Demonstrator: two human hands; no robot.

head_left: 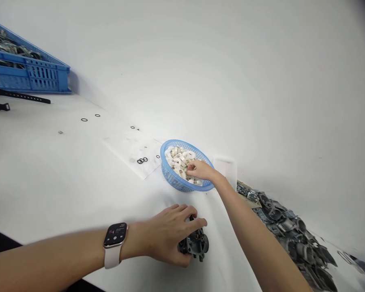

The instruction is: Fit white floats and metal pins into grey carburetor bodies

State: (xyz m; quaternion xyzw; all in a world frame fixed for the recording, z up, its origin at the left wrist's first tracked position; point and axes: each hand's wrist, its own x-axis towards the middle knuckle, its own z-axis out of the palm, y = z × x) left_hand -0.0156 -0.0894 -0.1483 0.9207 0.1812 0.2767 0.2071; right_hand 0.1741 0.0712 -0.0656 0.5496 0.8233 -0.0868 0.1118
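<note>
My left hand (173, 231), a watch on its wrist, is closed around a dark grey metal carburetor body (197, 243) at the near part of the table. The palm and fingers cover part of the carburetor body. Farther off, my right hand (200, 169) reaches into a round blue plastic basket (178, 183). In the basket lies a heap of small white plastic parts (178, 157) with metal bits, which look like carburetor floats. The right hand's fingers are curled together among these parts. What they pinch, if anything, is too small to make out.
A blue crate (48, 79) of metal parts stands at the far left, with a black strap (21, 95) before it. Black rubber rings (140, 161) lie on and around a clear plastic bag (124, 148). Many metal castings (288, 231) are piled at the right.
</note>
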